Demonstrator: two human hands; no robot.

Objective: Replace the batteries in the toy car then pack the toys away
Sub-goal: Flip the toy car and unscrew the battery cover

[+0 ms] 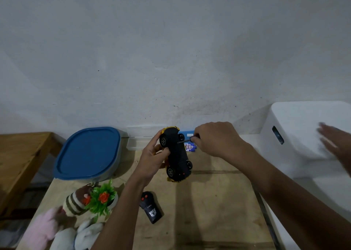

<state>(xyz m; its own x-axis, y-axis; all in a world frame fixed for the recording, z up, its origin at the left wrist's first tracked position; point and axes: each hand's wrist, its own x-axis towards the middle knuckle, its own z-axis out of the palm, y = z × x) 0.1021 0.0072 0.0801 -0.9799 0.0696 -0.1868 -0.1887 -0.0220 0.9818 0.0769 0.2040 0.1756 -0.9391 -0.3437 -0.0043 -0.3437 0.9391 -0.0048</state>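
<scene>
I have the toy car (177, 154) lifted off the table (209, 202), its black underside turned toward me. My left hand (152, 158) grips it from the left, fingers curled round the yellow body and thumb across the underside. The car's long axis runs away from me, its far end leaning a little left. My right hand (218, 139) sits to the car's right, fingers pinched tight round the handle of a small screwdriver (184, 141). The shaft lies crosswise to the car's length, and its tip touches the underside near the far pair of wheels, where I judge the battery cover screw sits. I cannot make out the screw itself. The batteries (190, 147) lie in their pack just behind the car, nearer my right hand. The turn will need the tip square in the screw while my left hand braces against the twist
</scene>
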